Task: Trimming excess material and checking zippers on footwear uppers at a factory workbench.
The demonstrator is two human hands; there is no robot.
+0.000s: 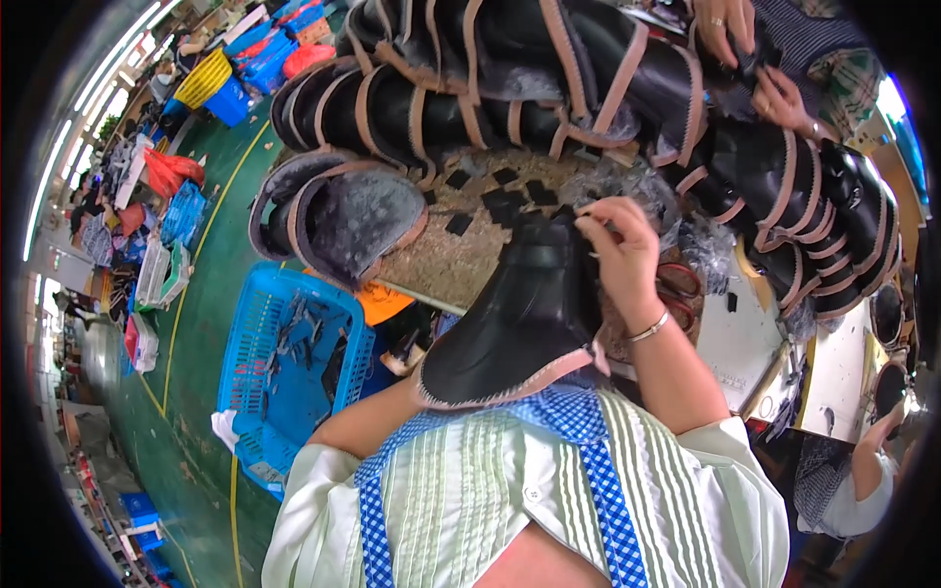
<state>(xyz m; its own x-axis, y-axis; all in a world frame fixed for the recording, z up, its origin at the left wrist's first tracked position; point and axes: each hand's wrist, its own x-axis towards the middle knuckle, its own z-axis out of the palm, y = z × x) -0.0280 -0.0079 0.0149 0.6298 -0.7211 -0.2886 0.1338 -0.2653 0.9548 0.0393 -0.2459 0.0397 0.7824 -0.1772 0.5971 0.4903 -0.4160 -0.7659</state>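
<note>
One black boot upper (520, 323) is leaning between the person's chest and the worktop (451, 265), its narrow end pointing away, probably so that end is facing the right hand (622, 240). That grip is pinching the top edge between thumb and fingertip. The left forearm (377, 416) is passing beneath, perhaps supporting; the left hand is hiding, so I cannot tell its grip. Small black squares (502, 201) are lying near, seemingly within easy reach.
</note>
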